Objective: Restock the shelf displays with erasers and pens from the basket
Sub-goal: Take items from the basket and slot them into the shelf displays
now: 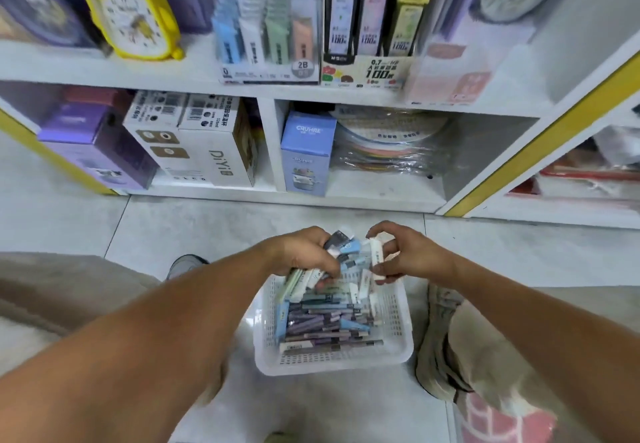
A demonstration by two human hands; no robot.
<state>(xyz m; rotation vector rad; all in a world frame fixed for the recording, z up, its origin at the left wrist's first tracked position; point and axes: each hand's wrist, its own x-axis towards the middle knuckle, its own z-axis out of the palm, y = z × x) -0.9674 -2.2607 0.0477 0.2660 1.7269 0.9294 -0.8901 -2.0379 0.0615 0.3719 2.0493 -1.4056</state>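
A white perforated plastic basket (pixel 398 335) stands on the floor between my feet, filled with several erasers and pen packs (pixel 325 321) in purple, blue and white. Above its far end, my left hand (pixel 304 252) grips a bunch of erasers (pixel 341 243) in grey, blue and pink. Beside it, my right hand (pixel 412 255) pinches a single white eraser (pixel 375 257) between thumb and fingers. On the upper shelf stands a clear eraser display (pixel 266 40) marked 2B and a display of lead refills (pixel 370 26).
White shelving with a yellow edge (pixel 540 141) fills the back. A yellow clock (pixel 128 9) sits top left. Boxes (pixel 194 141), a blue carton (pixel 306 155) and wrapped plates (pixel 391 144) fill the bottom shelf. My shoes (pixel 440 342) flank the basket on the tiled floor.
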